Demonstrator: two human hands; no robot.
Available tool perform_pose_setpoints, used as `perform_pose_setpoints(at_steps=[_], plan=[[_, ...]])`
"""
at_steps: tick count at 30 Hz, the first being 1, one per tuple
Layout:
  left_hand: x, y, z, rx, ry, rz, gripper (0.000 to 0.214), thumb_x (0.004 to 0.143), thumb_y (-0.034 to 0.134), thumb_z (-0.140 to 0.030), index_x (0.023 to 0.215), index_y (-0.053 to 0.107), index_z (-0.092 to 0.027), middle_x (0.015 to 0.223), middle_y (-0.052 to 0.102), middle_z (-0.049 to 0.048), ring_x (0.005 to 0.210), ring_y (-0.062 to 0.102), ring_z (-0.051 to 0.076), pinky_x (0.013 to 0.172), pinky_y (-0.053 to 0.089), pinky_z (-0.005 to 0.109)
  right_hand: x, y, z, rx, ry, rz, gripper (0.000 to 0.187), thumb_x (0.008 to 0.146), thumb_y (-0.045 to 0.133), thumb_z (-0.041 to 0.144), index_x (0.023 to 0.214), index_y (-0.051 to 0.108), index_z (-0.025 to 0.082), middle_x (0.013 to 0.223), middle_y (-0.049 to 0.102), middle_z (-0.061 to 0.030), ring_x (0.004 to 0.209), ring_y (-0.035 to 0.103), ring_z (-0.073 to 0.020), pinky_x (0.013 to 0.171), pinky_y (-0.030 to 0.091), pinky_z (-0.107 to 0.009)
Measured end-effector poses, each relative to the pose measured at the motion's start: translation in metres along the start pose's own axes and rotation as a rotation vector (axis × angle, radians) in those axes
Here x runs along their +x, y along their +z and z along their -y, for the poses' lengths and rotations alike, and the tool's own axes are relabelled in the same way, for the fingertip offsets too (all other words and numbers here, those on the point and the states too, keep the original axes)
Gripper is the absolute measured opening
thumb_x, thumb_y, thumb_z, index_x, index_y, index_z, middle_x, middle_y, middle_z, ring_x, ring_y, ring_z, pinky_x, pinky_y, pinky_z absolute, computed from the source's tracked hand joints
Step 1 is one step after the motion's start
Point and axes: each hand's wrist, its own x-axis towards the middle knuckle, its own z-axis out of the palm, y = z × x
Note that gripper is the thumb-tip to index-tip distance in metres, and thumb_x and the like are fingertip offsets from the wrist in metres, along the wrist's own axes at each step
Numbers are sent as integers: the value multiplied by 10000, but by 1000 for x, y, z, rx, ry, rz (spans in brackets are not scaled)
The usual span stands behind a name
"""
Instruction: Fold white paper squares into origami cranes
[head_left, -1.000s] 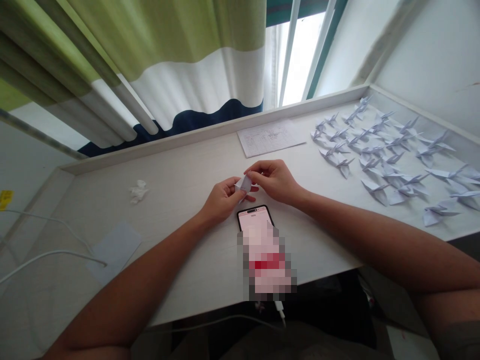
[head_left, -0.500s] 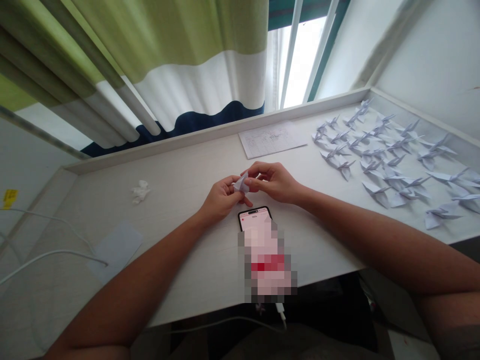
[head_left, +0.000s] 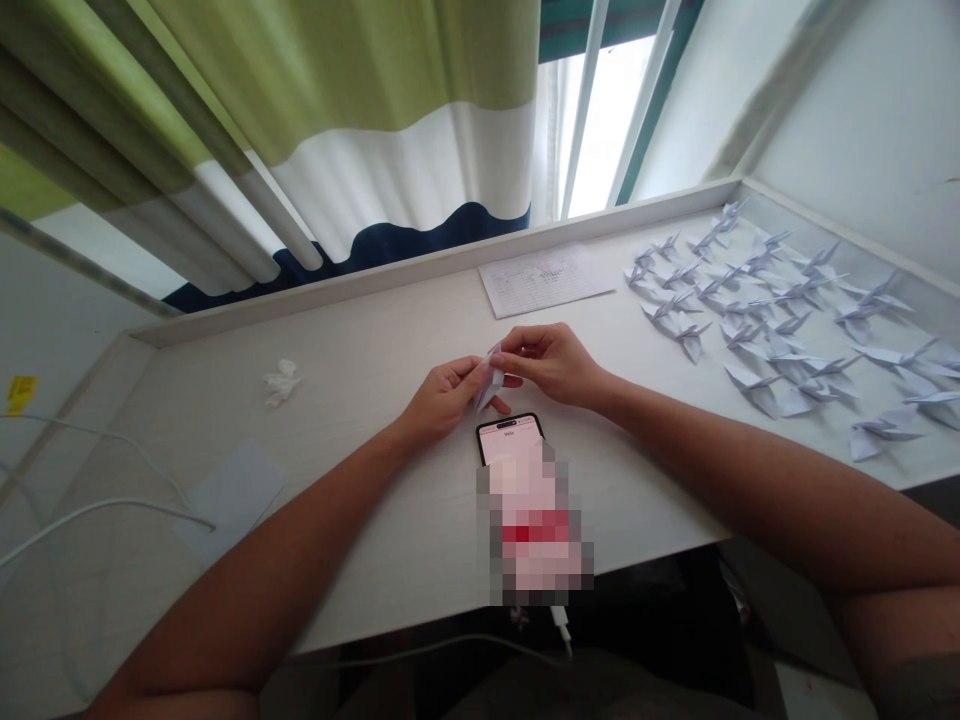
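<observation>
A small folded piece of pale lilac paper (head_left: 489,382) is held between both hands above the white desk (head_left: 375,370). My left hand (head_left: 446,400) pinches its lower left side with fingers closed round it. My right hand (head_left: 551,362) pinches its upper edge from the right. A phone (head_left: 517,470) lies flat on the desk just in front of the hands, a cable plugged into its near end.
Several folded paper cranes (head_left: 757,300) are spread over the right of the desk. A printed sheet (head_left: 544,278) lies at the back rim. A crumpled white scrap (head_left: 281,382) and a flat pale sheet (head_left: 232,495) lie left, with white cables (head_left: 105,510). Striped curtain (head_left: 300,130) hangs behind.
The folded paper has been turned and worked between the fingers, now hanging longer and lower between the hands. Both hands stay in nearly the same place.
</observation>
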Motion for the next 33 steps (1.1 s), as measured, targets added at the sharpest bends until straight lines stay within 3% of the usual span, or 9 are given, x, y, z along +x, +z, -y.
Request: perform_pose_setpoints(at_steps=[8, 13, 19, 24, 28, 33], plan=[[0, 5, 3, 0, -4, -64, 581, 897, 745, -700, 956, 737, -122, 921, 836, 141, 665, 781, 211, 672, 610, 311, 0, 3, 0, -77, -61, -18, 433, 861, 821, 594, 836, 749, 168, 796, 738, -35, 716, 646, -154, 674, 534, -312], [0, 5, 1, 7, 44, -134, 570, 895, 745, -700, 937, 733, -132, 749, 792, 83, 658, 777, 218, 647, 590, 299, 1, 4, -3, -96, -99, 90, 382, 896, 800, 565, 936, 784, 185, 913, 746, -40, 825, 672, -170, 761, 566, -332], [1, 2, 2, -26, 101, -80, 530, 871, 814, -634, 1049, 685, -152, 890, 808, 67, 729, 813, 215, 654, 572, 267, 2, 4, -3, 2, -63, 51, 394, 833, 870, 569, 941, 804, 196, 918, 767, -40, 835, 692, -178, 764, 591, -342], [1, 2, 4, -46, 89, -30, 543, 792, 937, -479, 1115, 640, -160, 916, 815, 55, 738, 814, 202, 664, 576, 253, 1, 6, -1, 111, 22, 32, 400, 793, 911, 543, 900, 783, 179, 862, 752, -25, 744, 685, -150, 713, 597, -322], [0, 3, 4, -26, 33, -24, 559, 777, 951, -452, 1118, 613, -166, 889, 821, 50, 680, 801, 199, 652, 587, 268, -1, 6, -1, 95, 49, -12, 428, 755, 936, 546, 846, 736, 178, 831, 708, -5, 681, 654, -126, 648, 584, -298], [-1, 2, 0, -27, -37, -19, 552, 768, 948, -479, 1078, 617, -164, 741, 786, 21, 599, 773, 208, 600, 582, 282, 0, 5, -1, 33, -20, 0, 419, 775, 919, 557, 821, 733, 185, 871, 685, -5, 686, 646, -117, 707, 589, -320]])
